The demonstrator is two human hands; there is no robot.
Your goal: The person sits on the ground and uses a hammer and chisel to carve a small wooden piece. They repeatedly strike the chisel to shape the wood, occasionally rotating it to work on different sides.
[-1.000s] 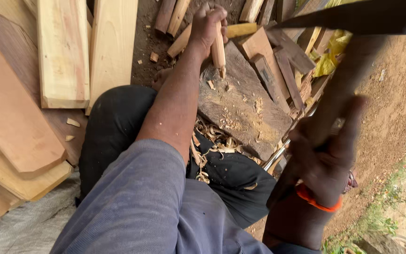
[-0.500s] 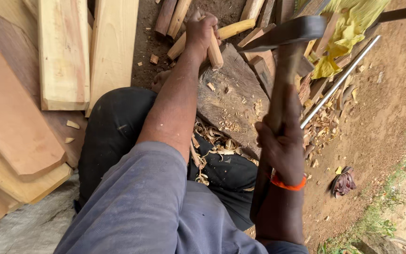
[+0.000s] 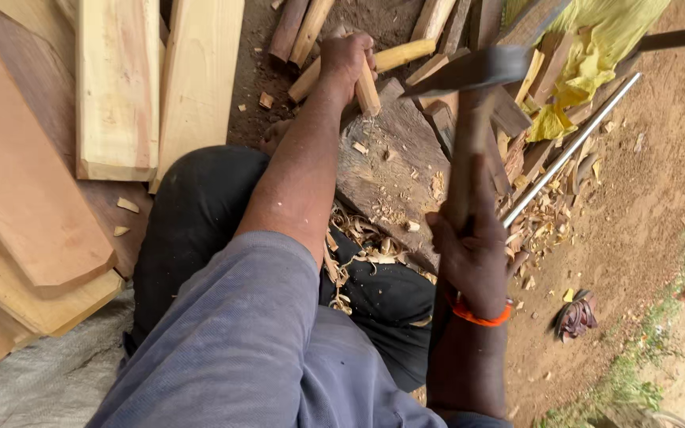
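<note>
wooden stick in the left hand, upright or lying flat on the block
Upright, slightly tilted: the left hand grips the wooden stick at its top, its lower end standing on the chopping block.

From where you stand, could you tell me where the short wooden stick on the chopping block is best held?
Take the wooden stick by its upper end, from the side, as the left hand does. It stands leaning on the chopping block, and that grip leaves the lower part clear of the hatchet in the right hand.

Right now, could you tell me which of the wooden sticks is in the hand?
The short pale stick, propped on the chopping block; the left hand grips only that one.
</note>
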